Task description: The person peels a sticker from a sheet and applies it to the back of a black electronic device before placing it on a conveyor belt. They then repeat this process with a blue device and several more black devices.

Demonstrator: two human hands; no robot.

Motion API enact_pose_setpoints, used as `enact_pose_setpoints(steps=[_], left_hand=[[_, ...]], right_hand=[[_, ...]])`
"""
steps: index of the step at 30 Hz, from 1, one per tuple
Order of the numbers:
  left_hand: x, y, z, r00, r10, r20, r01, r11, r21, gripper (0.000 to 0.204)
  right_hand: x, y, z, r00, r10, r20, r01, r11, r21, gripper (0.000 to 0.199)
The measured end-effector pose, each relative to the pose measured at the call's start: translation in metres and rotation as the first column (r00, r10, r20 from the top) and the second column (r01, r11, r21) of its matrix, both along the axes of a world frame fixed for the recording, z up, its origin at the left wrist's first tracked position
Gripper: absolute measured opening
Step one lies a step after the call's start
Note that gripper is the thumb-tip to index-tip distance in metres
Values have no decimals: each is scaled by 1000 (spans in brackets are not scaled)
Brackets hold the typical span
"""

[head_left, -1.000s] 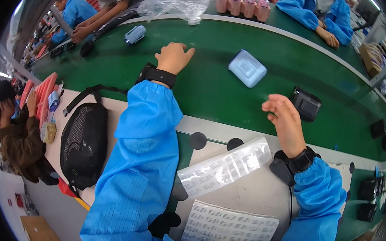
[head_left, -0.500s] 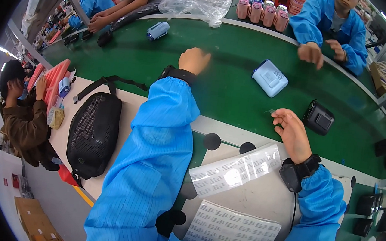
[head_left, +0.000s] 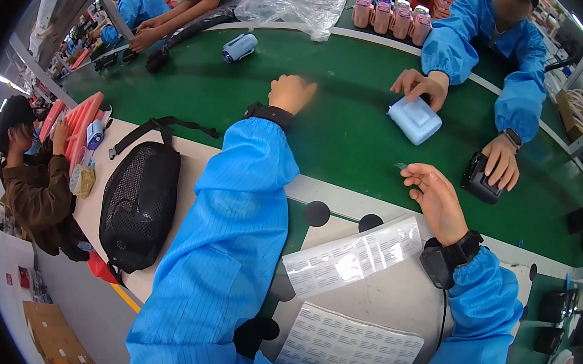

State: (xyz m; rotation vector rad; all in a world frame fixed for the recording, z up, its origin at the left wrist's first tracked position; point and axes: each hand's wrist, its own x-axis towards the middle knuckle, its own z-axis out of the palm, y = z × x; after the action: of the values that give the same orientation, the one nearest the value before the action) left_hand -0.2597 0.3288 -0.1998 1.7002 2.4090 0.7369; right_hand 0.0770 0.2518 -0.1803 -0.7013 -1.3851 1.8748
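Observation:
My left hand (head_left: 291, 94) is over the green belt (head_left: 340, 109), its fingers curled in and no object visible in them. Between the thumb and fingertips of my right hand (head_left: 440, 202) is a small clear sticker (head_left: 400, 167). Just beyond that hand, a light-blue plastic device (head_left: 416, 122) lies under a co-worker's hand (head_left: 423, 87). Their other hand (head_left: 501, 163) rests on a black device (head_left: 477, 180) to the right. In front of me, a strip of clear printed labels (head_left: 354, 256) lies above a stack of printed label sheets (head_left: 349, 349).
A black mesh pouch (head_left: 138, 206) with a strap lies left of my arm. Farther off are a small blue device (head_left: 239, 48), a crumpled plastic bag (head_left: 294, 10) and several pink devices (head_left: 391, 17). Black discs (head_left: 316, 214) lie along the table's edge.
The co-worker's hands have reached forward, one onto the light-blue device, the other onto the black one. My right hand has shifted slightly left with the sticker; my left hand is almost still.

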Motion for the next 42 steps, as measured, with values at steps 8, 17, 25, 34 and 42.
enact_pose_setpoints(steps=[8,17,25,34,42], left_hand=[[7,2,-8,994,41,-98,-35,997,67,33],[11,-1,-11,991,86,-101,-70,986,148,28],[12,1,-11,999,36,-4,-36,995,91,28],[11,5,-17,998,-7,63,1,995,101,28],[8,12,-7,995,-42,93,28,989,144,27]], right_hand=[[4,2,-1,999,39,-11,-38,999,34,26],[2,2,0,999,-8,-35,9,1000,30,29],[2,1,0,1000,-8,-29,9,999,48,29],[1,1,-3,1000,-5,-18,6,999,49,28],[5,5,4,1000,-10,-16,11,998,61,27]])
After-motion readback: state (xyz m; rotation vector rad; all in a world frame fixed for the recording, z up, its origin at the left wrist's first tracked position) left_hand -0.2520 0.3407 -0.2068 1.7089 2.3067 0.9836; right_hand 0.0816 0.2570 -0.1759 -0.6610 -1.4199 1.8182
